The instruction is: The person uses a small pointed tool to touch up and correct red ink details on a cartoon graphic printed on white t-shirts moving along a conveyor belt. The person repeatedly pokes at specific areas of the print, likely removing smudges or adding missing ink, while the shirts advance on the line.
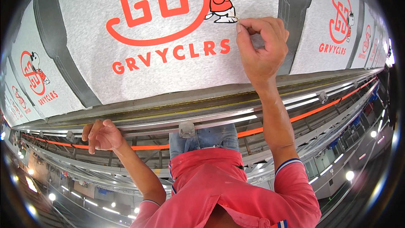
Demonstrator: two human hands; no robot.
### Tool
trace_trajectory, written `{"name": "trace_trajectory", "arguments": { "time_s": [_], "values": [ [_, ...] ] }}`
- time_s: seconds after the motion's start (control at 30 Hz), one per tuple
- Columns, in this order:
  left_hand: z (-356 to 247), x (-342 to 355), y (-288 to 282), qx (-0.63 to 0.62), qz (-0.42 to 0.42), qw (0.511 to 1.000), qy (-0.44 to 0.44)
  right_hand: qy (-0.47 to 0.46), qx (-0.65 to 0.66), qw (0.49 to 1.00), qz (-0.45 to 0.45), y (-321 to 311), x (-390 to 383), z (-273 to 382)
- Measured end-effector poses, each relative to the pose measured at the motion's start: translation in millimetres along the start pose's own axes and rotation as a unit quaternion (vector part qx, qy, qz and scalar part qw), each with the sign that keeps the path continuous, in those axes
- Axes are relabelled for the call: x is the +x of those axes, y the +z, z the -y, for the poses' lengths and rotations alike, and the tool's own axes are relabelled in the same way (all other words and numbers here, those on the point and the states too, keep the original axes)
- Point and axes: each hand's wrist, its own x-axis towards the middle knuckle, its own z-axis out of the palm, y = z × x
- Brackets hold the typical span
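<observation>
Long counter (294, 4), spanning the upper part of the view and bent by the lens, with its dark grey surface showing as bands between light grey fabric panels. The central panel (168, 69), the largest in view, lies flat on the counter directly in front of the person; its upper edge is cut off by the frame. Below it appears the person's pink shirt (228, 185). A panel on the right (325, 29) and a panel on the left (46, 76) carry the same print, and smaller-looking panels recede toward both rims. An orange strip (251, 132) runs beneath the near edge of the counter. On the central panel, a red emblem (147, 42) of curved and angular lines stands above a row of red lettering (161, 55). Blue jeans (211, 137) show between the shirt and the counter. The right hand (261, 44) is at the central panel, thumb and index finger brought together in a pinch, remaining fingers curled; whether anything thin is held between the tips cannot be told. Just left of these tips is the foot of a cartoon dog (221, 1) in a red top, leaning against the emblem. The left hand (101, 136), partly open with fingers loosely bent, is near the counter's edge, holding nothing visible. A small grey block (186, 129) sits along that edge.
</observation>
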Motion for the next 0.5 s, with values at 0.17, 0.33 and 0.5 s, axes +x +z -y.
{"name": "trace_trajectory", "arguments": {
  "time_s": [0.17, 0.33, 0.5],
  "values": [
    [1.7, 1.1, 2.4, 0.004, -0.004, 1.000, -0.002, 0.004, 0.009, 1.000, -0.004, 0.1, -0.8, -2.5],
    [0.6, -0.2, 0.7, 0.007, -0.003, 1.000, 0.001, -0.001, 0.010, 1.000, -0.004, -0.7, -0.3, -2.7],
    [2.6, 1.0, 1.8, 0.005, -0.005, 1.000, 0.000, -0.004, 0.003, 1.000, 0.001, -0.7, 0.3, -3.2]
  ]
}}
